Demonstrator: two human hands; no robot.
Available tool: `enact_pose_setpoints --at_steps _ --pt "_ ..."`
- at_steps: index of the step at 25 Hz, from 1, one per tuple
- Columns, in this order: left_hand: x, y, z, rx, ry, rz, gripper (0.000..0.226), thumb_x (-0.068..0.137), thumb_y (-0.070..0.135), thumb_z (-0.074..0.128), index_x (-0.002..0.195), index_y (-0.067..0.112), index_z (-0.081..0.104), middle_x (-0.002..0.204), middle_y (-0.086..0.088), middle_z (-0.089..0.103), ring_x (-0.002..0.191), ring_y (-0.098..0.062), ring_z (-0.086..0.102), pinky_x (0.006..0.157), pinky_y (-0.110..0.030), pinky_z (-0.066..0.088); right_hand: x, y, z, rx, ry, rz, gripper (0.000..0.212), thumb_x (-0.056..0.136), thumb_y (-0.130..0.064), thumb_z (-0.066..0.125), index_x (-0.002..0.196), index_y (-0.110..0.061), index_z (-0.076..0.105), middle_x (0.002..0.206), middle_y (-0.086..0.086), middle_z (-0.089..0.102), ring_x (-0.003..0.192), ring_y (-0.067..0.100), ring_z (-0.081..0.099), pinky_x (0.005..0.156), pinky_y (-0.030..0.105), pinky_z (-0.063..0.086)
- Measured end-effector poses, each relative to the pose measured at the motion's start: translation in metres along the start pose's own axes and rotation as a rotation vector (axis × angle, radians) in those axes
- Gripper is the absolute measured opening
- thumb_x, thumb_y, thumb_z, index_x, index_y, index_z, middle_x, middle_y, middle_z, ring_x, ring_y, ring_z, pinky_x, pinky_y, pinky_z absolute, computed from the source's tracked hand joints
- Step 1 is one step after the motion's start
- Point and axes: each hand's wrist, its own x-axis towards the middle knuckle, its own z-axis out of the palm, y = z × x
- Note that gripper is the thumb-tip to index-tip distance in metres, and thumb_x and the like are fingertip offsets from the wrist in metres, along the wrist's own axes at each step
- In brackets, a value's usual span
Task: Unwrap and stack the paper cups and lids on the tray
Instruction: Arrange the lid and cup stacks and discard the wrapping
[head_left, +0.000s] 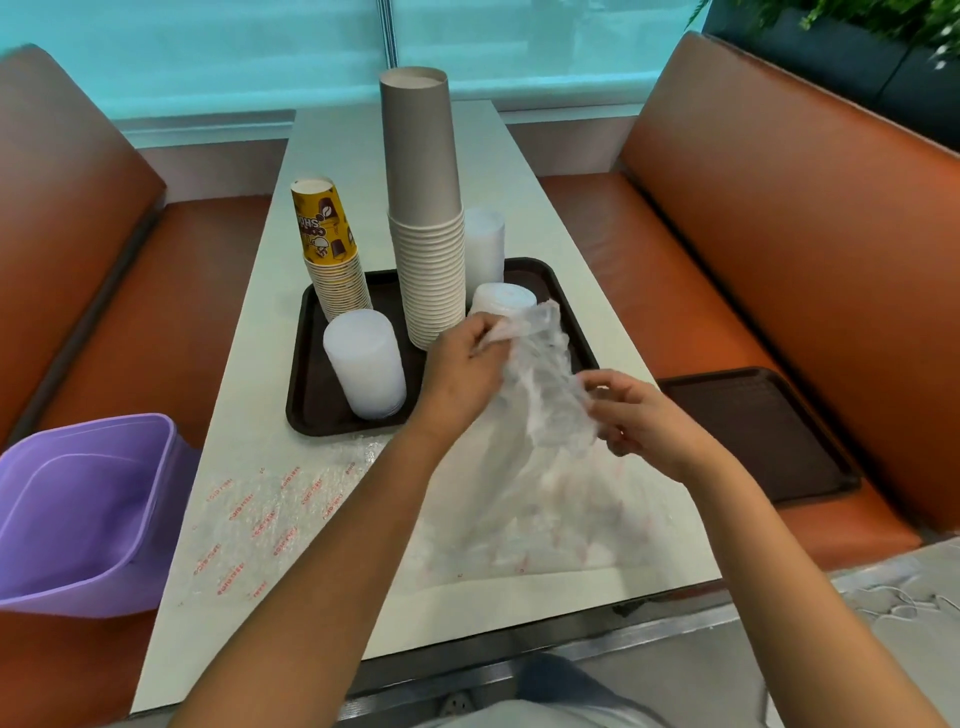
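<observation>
Now, wrap: clear plastic wrap (545, 379) stretched between both hands, above the near right corner of the tray; its far end lies against the right lid stack.
Left hand: left hand (467, 364) pinches the far end of the wrap, fingers curled on it, just beside the tall cup stack.
Right hand: right hand (641, 421) pinches the near end of the wrap, fingers curled round the film.
Right lid stack: short stack of white lids (503, 301) on the tray, right side, partly behind the wrap; whether the film clings to it, cannot tell.
Risk 1: a hard tug on the wrap probably drags or tips this lid stack, if the film is caught on it.
Tall cup stack: grey-brown paper cups (426, 218), upside down, very high, mid-tray.
Risk 2: left wrist sits close to its base; a sideways nudge likely topples it onto the table.
Other stacks: yellow printed cups (332, 254) leaning at far left of tray; lid stack (366, 371) near left; another lid stack (485, 244) far right.
Tray: dark tray (311, 415) on the table (343, 135).
Near clutter: bubble wrap (270, 514) on the table, slippery under anything set down.
Surroundings: purple bin (83, 509) near left; spare tray (769, 431) on the right seat.
</observation>
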Motion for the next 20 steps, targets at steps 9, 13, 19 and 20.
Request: enact_pose_setpoints --at_steps 9,13,19,20 --pt "-0.009 0.008 -0.008 -0.088 0.114 -0.112 0.017 0.095 0.022 0.053 0.079 0.022 0.059 0.069 0.004 0.055 0.056 -0.002 0.047 0.05 -0.014 0.042 0.001 -0.007 0.023 0.134 0.0 -0.049 0.029 0.079 -0.027 0.058 0.107 -0.022 0.062 0.099 0.008 0.07 0.087 0.025 0.066 0.072 0.033 0.054" --pt "-0.013 0.007 0.0 0.058 0.226 -0.088 0.018 0.095 0.025 0.053 0.081 0.017 0.059 0.068 0.005 0.055 0.065 -0.009 0.049 0.061 -0.023 0.04 -0.009 -0.02 0.011 0.307 -0.055 -0.001 0.049 0.081 -0.055 0.046 0.108 -0.017 0.061 0.097 0.002 0.07 0.087 0.024 0.066 0.076 0.039 0.054" --pt "-0.012 0.013 -0.01 0.333 0.221 -0.074 0.022 0.092 0.035 0.056 0.089 0.016 0.066 0.069 0.006 0.061 0.07 -0.011 0.057 0.062 -0.024 0.039 -0.021 -0.019 -0.034 0.057 0.227 0.001 0.016 0.095 -0.011 0.052 0.081 -0.01 0.061 0.065 0.003 0.047 0.05 0.011 0.042 0.05 0.025 0.047" --pt "-0.013 0.013 -0.015 0.378 0.235 -0.076 0.02 0.092 0.037 0.056 0.089 0.021 0.066 0.071 0.006 0.062 0.073 -0.012 0.058 0.065 -0.024 0.039 -0.024 -0.018 -0.048 -0.041 0.281 0.017 0.014 0.095 -0.012 0.053 0.083 -0.012 0.061 0.07 0.004 0.049 0.053 0.012 0.044 0.052 0.025 0.046"
